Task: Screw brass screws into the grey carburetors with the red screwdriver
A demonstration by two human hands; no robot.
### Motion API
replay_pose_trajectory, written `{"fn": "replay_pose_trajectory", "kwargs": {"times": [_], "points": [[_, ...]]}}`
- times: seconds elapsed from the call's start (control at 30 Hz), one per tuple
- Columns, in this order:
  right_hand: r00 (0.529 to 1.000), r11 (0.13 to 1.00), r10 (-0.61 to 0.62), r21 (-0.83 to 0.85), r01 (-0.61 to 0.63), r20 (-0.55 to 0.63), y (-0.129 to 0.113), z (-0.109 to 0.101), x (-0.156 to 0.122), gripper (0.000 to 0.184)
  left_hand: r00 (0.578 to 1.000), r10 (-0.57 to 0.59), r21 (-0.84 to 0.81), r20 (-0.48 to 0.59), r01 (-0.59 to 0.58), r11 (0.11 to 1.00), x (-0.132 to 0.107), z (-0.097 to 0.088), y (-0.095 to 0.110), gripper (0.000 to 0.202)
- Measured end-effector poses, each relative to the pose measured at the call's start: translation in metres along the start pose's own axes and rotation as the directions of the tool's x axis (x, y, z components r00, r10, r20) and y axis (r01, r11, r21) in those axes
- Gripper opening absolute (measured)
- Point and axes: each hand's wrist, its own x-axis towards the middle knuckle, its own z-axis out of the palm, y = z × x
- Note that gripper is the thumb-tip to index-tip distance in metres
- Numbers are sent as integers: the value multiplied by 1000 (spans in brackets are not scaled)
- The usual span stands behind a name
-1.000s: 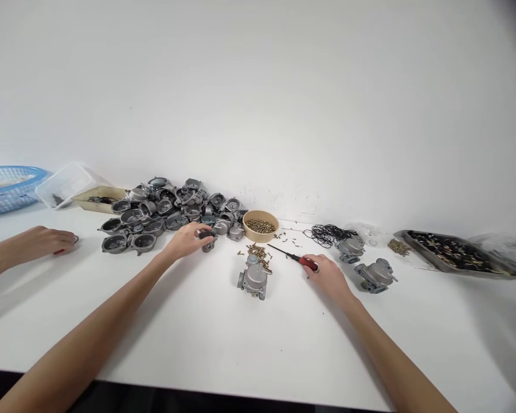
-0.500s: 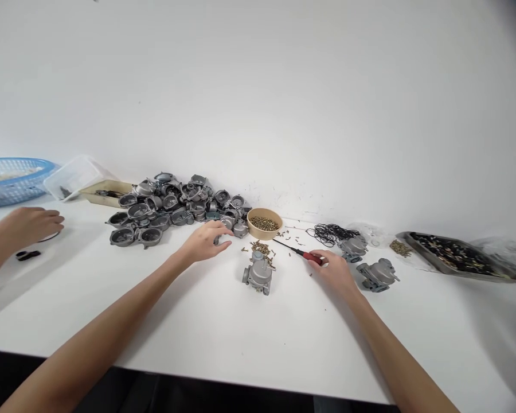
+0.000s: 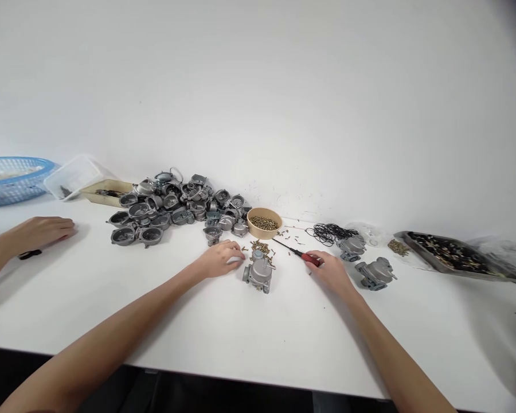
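My left hand (image 3: 222, 259) is just left of a grey metal carburetor (image 3: 259, 274) standing on the white table. Its fingers are bent, with a gap to the thumb, and nothing shows in them. Behind the carburetor lie loose brass screws (image 3: 261, 247), close to a round tan tub (image 3: 265, 233) filled with more screws. In my right hand (image 3: 330, 271) is the red handle of a screwdriver (image 3: 312, 260), its dark shaft pointing left towards the tub. To the right of that hand sit two more carburetors, one nearer (image 3: 376, 273) and one farther back (image 3: 351, 248).
A heap of carburetor bodies (image 3: 172, 203) lies against the wall at left, beside a yellowish tray (image 3: 103, 198) and a blue basket (image 3: 19, 186). Another person's hand (image 3: 43, 230) rests at far left. Black rubber rings (image 3: 331, 233) and a metal tray of parts (image 3: 456, 255) are at right.
My left hand has moved right and nearer, from the heap's edge to beside the carburetor. My right hand stays on the screwdriver. The other person's hand has shifted slightly right.
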Motion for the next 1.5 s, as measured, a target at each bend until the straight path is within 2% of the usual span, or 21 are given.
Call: {"fn": "replay_pose_trajectory", "kwargs": {"times": [0.37,0.57,0.7,0.87,1.0,1.33,1.5], "points": [[1000,999,-15,-51,15,1,1,3,0,28,999,-29,52,-37,31,998,1,12,-2,32],[999,997,-40,-72,38,-21,0,5,-1,27,999,-33,35,-28,33,999,3,9,0,31],[998,995,-49,-85,45,-48,-3,7,-2,28,994,-101,27,-47,103,994,4,12,-2,27],[991,991,-76,-116,63,-110,-7,10,-3,30,974,-204,40,-102,208,977,17,27,1,32],[975,984,-119,-155,89,-190,-11,12,0,33,975,-200,25,-98,203,979,30,37,4,18],[914,959,-278,-139,246,-296,-43,4,-5,31,989,-125,-12,-78,124,992,26,38,-3,24],[898,953,-303,-117,280,-320,-53,4,-10,29,987,-131,-20,-98,130,991,23,34,-1,24]]}}
